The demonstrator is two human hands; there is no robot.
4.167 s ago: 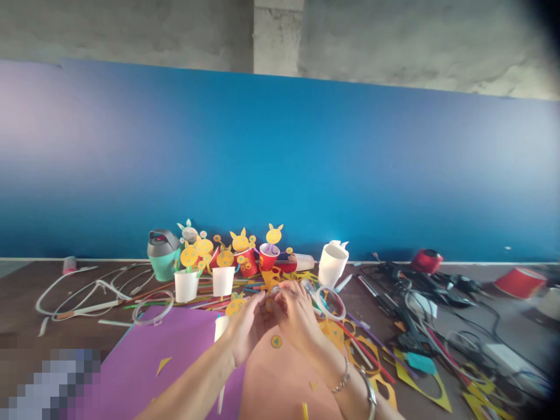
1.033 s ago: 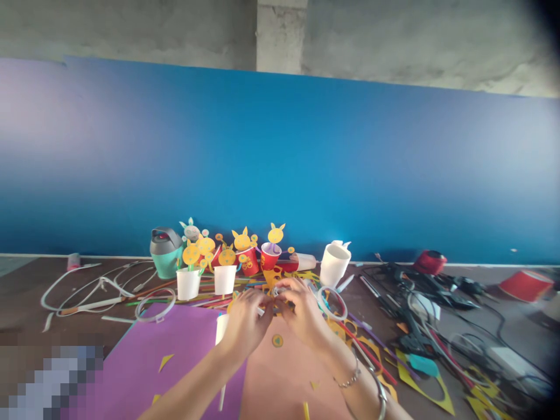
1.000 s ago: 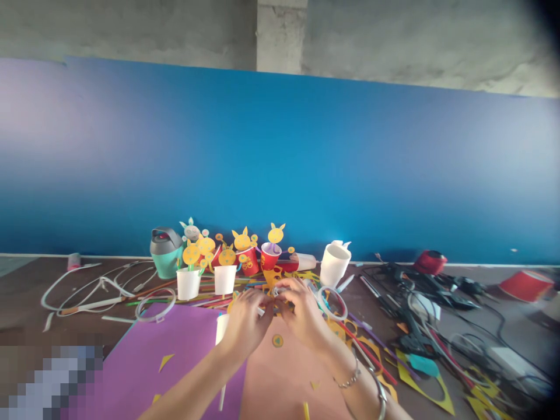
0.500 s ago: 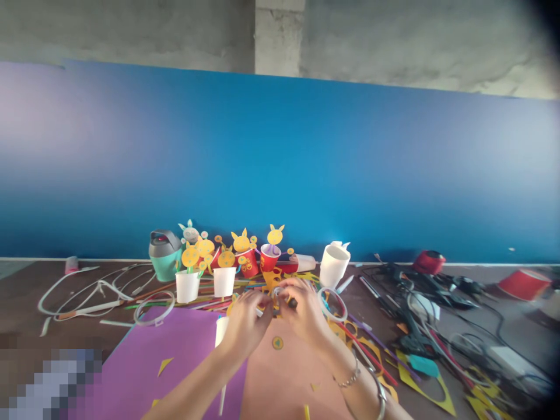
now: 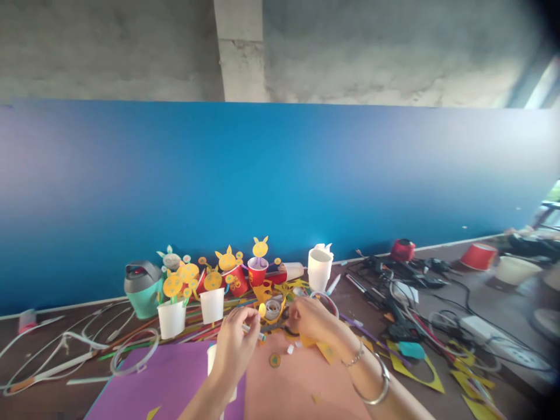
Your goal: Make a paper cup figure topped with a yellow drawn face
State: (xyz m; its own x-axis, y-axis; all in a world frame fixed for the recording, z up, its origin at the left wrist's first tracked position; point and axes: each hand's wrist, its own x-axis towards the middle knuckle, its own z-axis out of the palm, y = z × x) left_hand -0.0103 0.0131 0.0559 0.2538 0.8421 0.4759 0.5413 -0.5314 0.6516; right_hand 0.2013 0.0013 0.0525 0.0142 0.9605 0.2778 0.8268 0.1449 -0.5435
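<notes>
My left hand (image 5: 236,343) is closed in a pinch, with a small yellow paper piece (image 5: 262,310) at its fingertips. A thin white stick with a teal end (image 5: 261,336) shows by the thumb; whether the hand holds it, I cannot tell. My right hand (image 5: 308,319) has its fingers curled beside a roll of clear tape (image 5: 273,309), and what is in them is hidden. Below both hands lies orange paper (image 5: 280,391) with a small round yellow disc (image 5: 275,360) and tiny white scraps (image 5: 290,349). Purple paper (image 5: 175,379) lies to the left.
White cups (image 5: 172,319) and red cups (image 5: 258,272) with yellow paper animal figures stand behind the hands. A teal lidded container (image 5: 143,291) is at left, a tall white cup (image 5: 319,269) at right. Cables, a power strip (image 5: 503,341) and yellow offcuts (image 5: 420,364) lie further right.
My hands have moved apart, uncovering the tape roll. A yellow piece now shows at my left fingertips, and white scraps show on the orange paper. The view has shifted.
</notes>
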